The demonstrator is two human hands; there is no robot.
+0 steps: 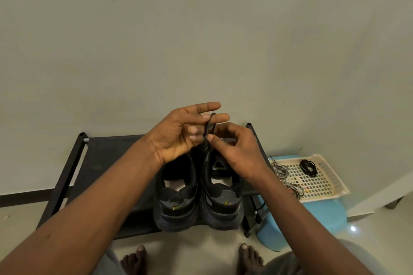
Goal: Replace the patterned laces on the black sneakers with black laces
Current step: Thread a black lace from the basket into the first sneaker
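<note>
Two black sneakers stand side by side, heels toward me, on a low black rack: the left sneaker [177, 196] and the right sneaker [222, 194]. A black lace [209, 127] rises from the right sneaker in a loop. My left hand [181, 136] holds the loop between its fingers above the shoes. My right hand [237, 152] pinches the same lace with thumb and fingers just below. The shoes' fronts are hidden behind my hands.
The black rack [105, 163] stands against a plain wall. At right, a cream perforated tray [321, 183] on a blue stool [312, 214] holds patterned black-and-white laces [282, 173] and a coiled black lace [308, 168]. My bare feet are at the bottom.
</note>
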